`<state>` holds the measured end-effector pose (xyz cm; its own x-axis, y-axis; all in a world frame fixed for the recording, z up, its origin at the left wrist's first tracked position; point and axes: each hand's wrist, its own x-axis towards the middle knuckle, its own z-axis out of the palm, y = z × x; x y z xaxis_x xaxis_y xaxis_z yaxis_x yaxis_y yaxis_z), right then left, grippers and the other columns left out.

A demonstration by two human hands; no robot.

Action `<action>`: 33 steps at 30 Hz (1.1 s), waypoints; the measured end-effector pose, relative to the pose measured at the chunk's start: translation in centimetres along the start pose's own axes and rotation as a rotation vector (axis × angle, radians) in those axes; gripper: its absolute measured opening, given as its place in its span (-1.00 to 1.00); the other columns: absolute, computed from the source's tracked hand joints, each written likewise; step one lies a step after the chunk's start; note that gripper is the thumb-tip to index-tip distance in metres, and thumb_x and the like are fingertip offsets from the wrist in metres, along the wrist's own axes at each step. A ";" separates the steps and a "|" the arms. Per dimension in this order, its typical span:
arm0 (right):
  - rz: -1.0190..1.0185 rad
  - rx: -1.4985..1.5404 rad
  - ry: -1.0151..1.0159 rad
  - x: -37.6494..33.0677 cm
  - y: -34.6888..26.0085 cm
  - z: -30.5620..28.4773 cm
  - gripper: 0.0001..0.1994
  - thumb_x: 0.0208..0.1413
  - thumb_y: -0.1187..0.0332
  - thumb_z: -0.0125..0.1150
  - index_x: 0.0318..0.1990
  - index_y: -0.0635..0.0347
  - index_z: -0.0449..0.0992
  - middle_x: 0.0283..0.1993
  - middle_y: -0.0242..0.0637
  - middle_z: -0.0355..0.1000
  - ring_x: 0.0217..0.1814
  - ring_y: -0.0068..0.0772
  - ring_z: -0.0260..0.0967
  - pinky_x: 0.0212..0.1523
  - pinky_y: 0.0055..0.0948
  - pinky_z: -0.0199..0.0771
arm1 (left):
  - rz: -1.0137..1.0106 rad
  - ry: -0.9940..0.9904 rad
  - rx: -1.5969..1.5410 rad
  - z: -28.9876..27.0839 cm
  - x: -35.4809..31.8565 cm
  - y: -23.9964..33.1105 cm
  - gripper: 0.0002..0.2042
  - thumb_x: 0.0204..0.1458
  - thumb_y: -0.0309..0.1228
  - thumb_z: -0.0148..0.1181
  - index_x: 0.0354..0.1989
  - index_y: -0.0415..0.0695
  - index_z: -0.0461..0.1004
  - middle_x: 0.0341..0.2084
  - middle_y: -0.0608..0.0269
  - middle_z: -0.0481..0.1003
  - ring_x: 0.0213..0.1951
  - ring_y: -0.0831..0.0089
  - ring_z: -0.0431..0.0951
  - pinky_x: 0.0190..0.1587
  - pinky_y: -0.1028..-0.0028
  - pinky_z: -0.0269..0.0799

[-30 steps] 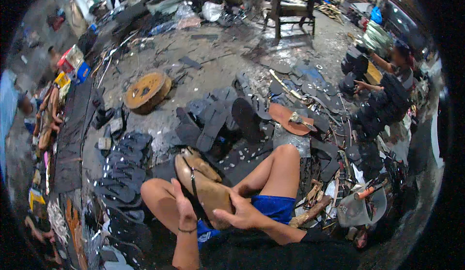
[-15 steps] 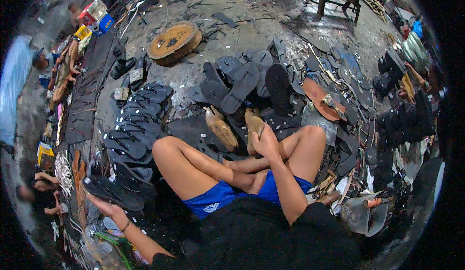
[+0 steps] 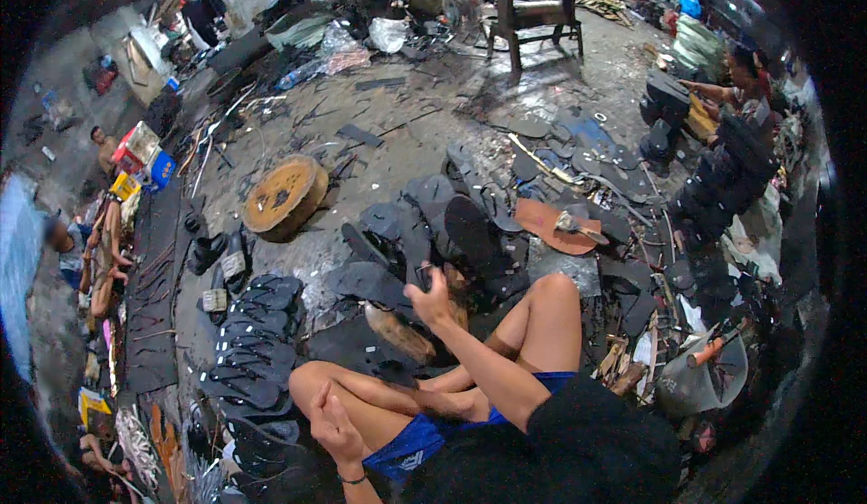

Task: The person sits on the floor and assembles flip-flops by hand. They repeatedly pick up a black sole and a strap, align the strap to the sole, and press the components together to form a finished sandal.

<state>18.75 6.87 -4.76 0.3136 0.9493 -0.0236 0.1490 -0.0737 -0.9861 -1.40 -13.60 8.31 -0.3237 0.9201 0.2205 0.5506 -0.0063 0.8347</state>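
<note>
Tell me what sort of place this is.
Most likely a sandal-making workshop with work done on the floor. Rows of dark sandal soles lie on the concrete, a round wooden block sits nearby, and the right hand reaches into a pile of black cut pieces.

Red box (image 3: 137, 145), blue box (image 3: 163, 168) and yellow carton (image 3: 124, 186) far left.

matt black rubber soles (image 3: 257, 332), rough wooden block (image 3: 284, 197), gritty concrete floor (image 3: 406, 116)

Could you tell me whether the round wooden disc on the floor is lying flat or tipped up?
Tipped up: the round wooden disc leans, its face and thick rim both showing.
</note>
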 end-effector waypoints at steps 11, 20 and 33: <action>0.387 0.889 -0.843 -16.7 -5.9 -14.9 -0.34 -0.02 0.22 0.34 0.19 0.31 0.22 0.14 -0.14 0.30 0.24 -0.29 0.25 0.27 -0.35 0.20 | -0.300 -0.235 -0.748 0.6 -0.5 5.7 -0.47 -0.13 -0.67 0.27 0.11 -0.33 0.34 -0.19 0.12 0.55 -0.19 0.36 0.59 -0.05 0.39 0.51; -0.579 0.141 -1.153 -16.4 -14.3 -15.9 -0.41 -0.02 0.52 0.32 0.23 0.19 0.30 0.20 -0.20 0.32 0.30 -0.26 0.20 0.29 -0.30 0.21 | 0.109 -0.633 -0.267 -2.2 -4.9 6.0 -0.57 -0.19 -0.41 0.43 -0.10 -0.28 0.53 -0.18 0.04 0.59 -0.16 0.38 0.63 -0.08 0.45 0.51; -0.505 0.235 -0.961 -17.8 -12.6 -15.5 -0.53 -0.08 0.51 0.37 0.06 0.19 0.48 0.09 -0.16 0.42 0.17 -0.14 0.36 0.17 -0.23 0.36 | 0.201 -0.636 -0.351 -1.4 -4.8 6.3 -0.55 -0.11 -0.35 0.37 0.00 -0.23 0.49 -0.21 0.05 0.58 -0.12 0.27 0.60 -0.05 0.40 0.49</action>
<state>25.80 -13.87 10.62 -0.6054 0.7034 0.3725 -0.1590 0.3516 -0.9225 2.53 -18.62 13.23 0.3223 0.9361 0.1410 0.2406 -0.2250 0.9442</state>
